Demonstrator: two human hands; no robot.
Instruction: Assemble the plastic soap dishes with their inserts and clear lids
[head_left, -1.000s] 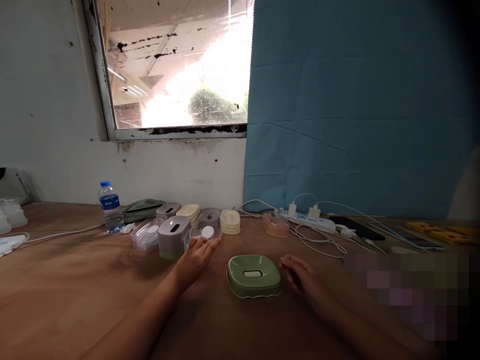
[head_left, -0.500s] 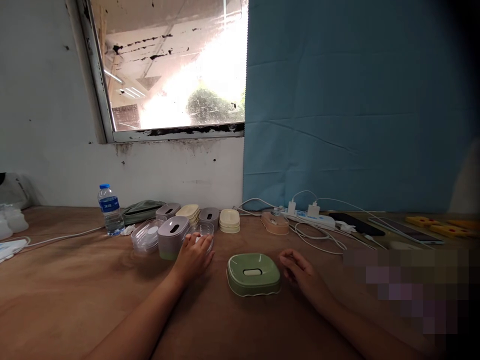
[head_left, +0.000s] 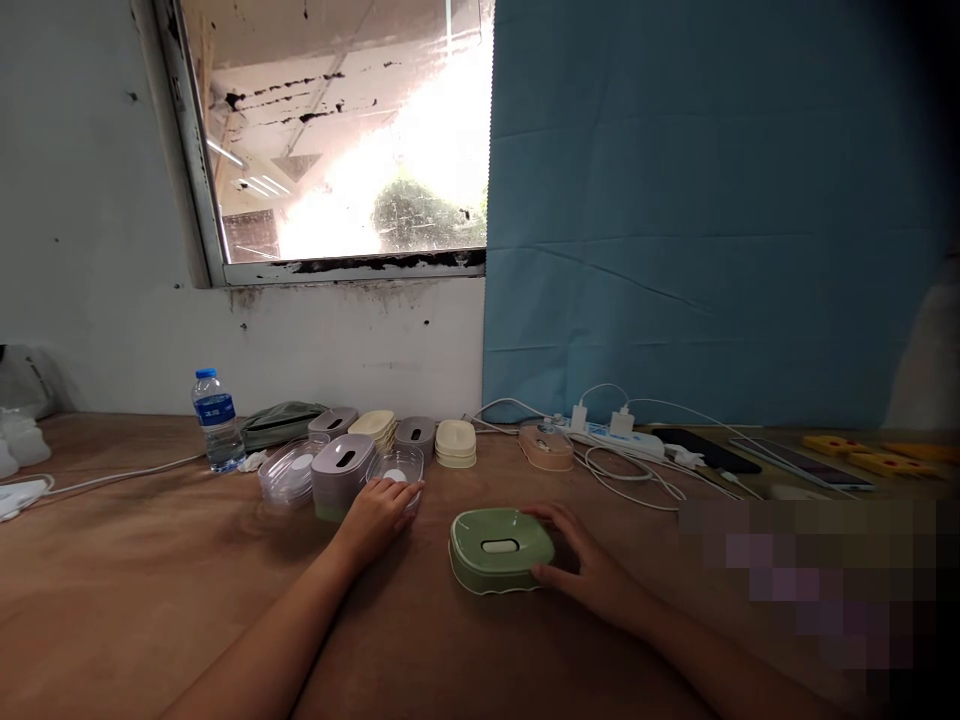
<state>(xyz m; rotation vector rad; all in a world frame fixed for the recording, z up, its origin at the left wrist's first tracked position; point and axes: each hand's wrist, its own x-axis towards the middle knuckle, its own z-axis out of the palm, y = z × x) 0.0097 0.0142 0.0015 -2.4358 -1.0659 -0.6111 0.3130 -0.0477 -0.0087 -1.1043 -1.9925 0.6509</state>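
Note:
A green plastic box (head_left: 480, 575) with rounded corners and a pale oval piece in its top stands on the brown table. My right hand (head_left: 581, 565) is closed around its right end, thumb at the front corner and fingers along the back edge. To the left, my left hand (head_left: 379, 520) has its fingers curled over the near rim of a clear plastic container (head_left: 401, 462) with a white round spot inside; part of that container is hidden by the hand. Beside it stands a lilac box (head_left: 337, 480) with a dark slot, and more clear containers (head_left: 285, 475).
Behind are cream stacked pieces (head_left: 456, 445), a lilac box (head_left: 416, 437) and a peach box (head_left: 546, 447). A water bottle (head_left: 217, 425) stands left near a grey-green pouch (head_left: 277, 425). Cables, a power strip (head_left: 615, 438) and phones (head_left: 705, 450) lie back right.
My right hand has moved left from beside the green box onto its right end. My left hand has drawn back slightly toward me, showing more of the clear container.

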